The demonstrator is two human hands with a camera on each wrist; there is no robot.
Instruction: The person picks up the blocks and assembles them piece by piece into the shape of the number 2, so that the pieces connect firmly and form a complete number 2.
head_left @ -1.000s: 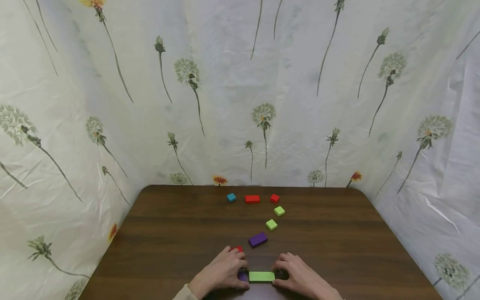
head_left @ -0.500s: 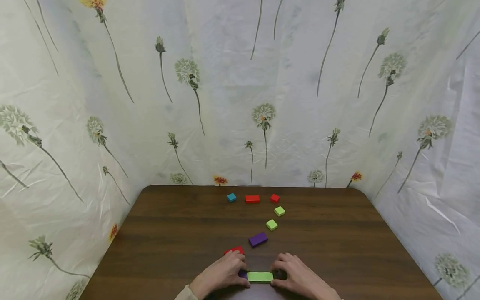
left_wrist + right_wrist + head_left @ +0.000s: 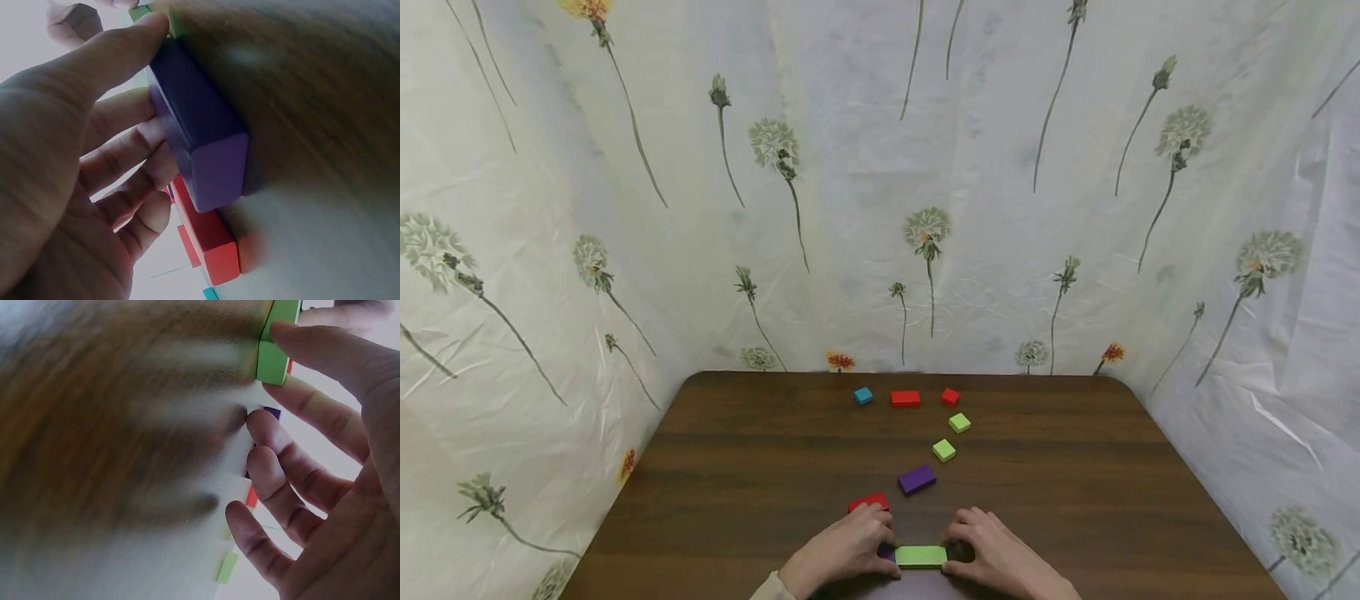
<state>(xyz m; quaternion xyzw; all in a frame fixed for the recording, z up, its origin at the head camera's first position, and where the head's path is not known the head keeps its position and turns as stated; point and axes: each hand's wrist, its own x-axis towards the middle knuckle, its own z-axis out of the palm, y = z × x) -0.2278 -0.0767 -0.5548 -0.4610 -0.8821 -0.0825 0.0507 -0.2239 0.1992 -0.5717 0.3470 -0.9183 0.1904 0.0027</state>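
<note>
At the table's near side, my left hand [image 3: 848,543] pinches a purple block [image 3: 219,162], thumb on its near face and fingers along the far one. Only a sliver of that block shows beside the hand in the head view. End to end with it lies a long lime-green block [image 3: 921,557]. My right hand [image 3: 1003,557] holds the green block's right end between thumb and index finger, its other fingers loosely bent near the tabletop. Just beyond the left fingertips is a red block [image 3: 868,502], partly covered by them.
Farther up the brown wooden table [image 3: 1112,475] lie another purple block [image 3: 917,480], two small lime blocks [image 3: 944,450], a small red block [image 3: 951,397], a longer red block [image 3: 906,399] and a small blue block [image 3: 863,396]. Flower-printed sheeting [image 3: 850,208] hangs behind and at both sides.
The green block and my right hand have shifted slightly left, against the purple block. My left fingers have drawn back a little, so more of the near red block shows.
</note>
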